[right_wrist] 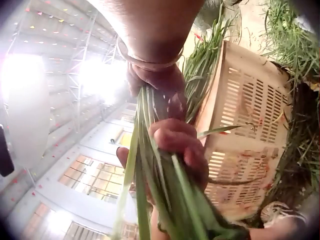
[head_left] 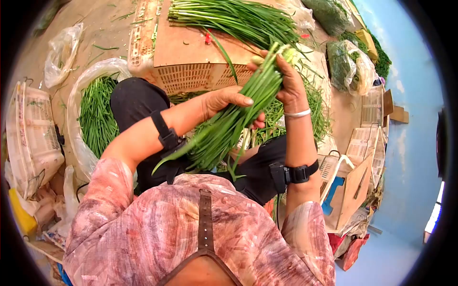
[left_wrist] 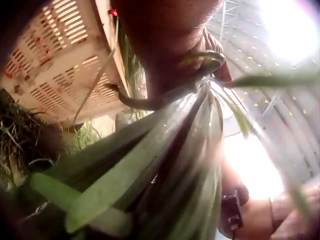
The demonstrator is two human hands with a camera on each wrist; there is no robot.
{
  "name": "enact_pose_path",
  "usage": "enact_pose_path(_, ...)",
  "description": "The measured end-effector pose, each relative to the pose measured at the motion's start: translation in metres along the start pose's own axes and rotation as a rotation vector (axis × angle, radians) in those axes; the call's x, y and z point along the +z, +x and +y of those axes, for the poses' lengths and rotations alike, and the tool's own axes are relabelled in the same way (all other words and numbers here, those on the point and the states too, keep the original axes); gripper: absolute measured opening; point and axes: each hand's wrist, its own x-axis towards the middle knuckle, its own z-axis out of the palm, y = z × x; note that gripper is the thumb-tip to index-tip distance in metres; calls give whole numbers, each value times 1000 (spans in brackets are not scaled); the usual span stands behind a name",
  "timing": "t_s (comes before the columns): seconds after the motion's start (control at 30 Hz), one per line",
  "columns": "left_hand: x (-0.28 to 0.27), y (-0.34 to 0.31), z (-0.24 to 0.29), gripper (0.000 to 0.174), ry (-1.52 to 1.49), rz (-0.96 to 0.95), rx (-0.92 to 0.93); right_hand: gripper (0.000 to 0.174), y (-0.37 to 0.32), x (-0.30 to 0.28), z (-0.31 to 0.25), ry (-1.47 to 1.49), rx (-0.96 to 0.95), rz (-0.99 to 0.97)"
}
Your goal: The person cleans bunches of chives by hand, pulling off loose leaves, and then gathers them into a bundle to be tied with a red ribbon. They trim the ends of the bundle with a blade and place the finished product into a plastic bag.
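A bundle of long green stalks with pale ends (head_left: 260, 90) is held slantwise above the lap. My left hand (head_left: 229, 101) grips its middle, thumb across the top and fingertips showing beneath. Around the pale upper end curls my right hand (head_left: 289, 82), a bangle on its wrist. In the right wrist view the left hand (right_wrist: 181, 145) wraps the stalks (right_wrist: 155, 165) just below the right hand (right_wrist: 160, 82). Leaves (left_wrist: 165, 165) fan out toward the camera in the left wrist view, partly hiding the left hand (left_wrist: 167, 75).
An upturned-looking crate (head_left: 186, 77) bears a board (head_left: 176, 50) with a large pile of green stalks (head_left: 234, 19). To the left stand a plastic-lined container of greens (head_left: 98, 114) and a pale crate (head_left: 36, 128). Loose greens (head_left: 315, 107), filled bags (head_left: 350, 66) and a wooden box (head_left: 350, 190) are at right.
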Motion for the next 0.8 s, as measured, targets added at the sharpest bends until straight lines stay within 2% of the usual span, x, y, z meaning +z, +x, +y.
enact_pose_path(0.03, -4, -4, -6, 52, -67, 32, 11, 46, 1, -3, 7, 21, 53, 18)
enact_pose_path(0.1, -8, -11, -12, 47, -293, 38, 17, 50, 1, -4, 17, -65, -4, 167)
enact_pose_path(0.13, -12, -12, -14, 47, -293, 40, 17, 52, -13, -8, 12, -211, 55, 284)
enact_pose_path(0.17, -17, -13, -16, 45, -343, 58, 29, 52, -23, -6, 14, -211, 57, 283)
enact_pose_path(0.23, -24, -15, -16, 43, -389, 74, 46, 46, -40, -2, 15, -790, -81, 638)
enact_pose_path(0.3, -32, -16, -16, 42, -398, 135, 28, 48, -64, 16, 19, -847, -182, 475)
enact_pose_path(0.33, -37, -14, -18, 40, -426, 136, 41, 49, -71, 21, 28, -797, -160, 439)
enact_pose_path(0.37, -44, -11, -20, 40, -427, 135, 36, 44, -74, 23, 41, -1067, -219, 410)
enact_pose_path(0.43, -52, -7, -23, 40, -382, 199, 22, 36, -73, 36, 58, -1408, -294, 375)
enact_pose_path(0.47, -50, -5, -21, 38, -438, 193, 8, 26, -71, 48, 55, -1330, -179, 389)
enact_pose_path(0.5, -47, -6, -20, 38, -439, 199, 10, 26, -69, 42, 59, -1327, -177, 384)
enact_pose_path(0.57, -39, -8, -16, 35, -388, 142, -75, 19, -65, 28, 65, -1481, -455, 385)
enact_pose_path(0.6, -34, -9, -15, 33, -329, 266, -50, 14, -65, 27, 64, -1176, -291, 453)
enact_pose_path(0.63, -34, -10, -15, 33, -328, 267, -47, 11, -70, 23, 51, -1205, -327, 433)
enact_pose_path(0.7, -32, -10, -13, 34, -209, 341, -35, 10, -75, 23, 24, -768, -277, 441)
enact_pose_path(0.77, -24, -6, -15, 37, -165, 360, -15, 9, -68, 7, 6, -382, -500, 363)
enact_pose_path(0.8, -24, -3, -16, 38, -101, 367, -24, 10, -61, 10, -8, -265, -522, 299)
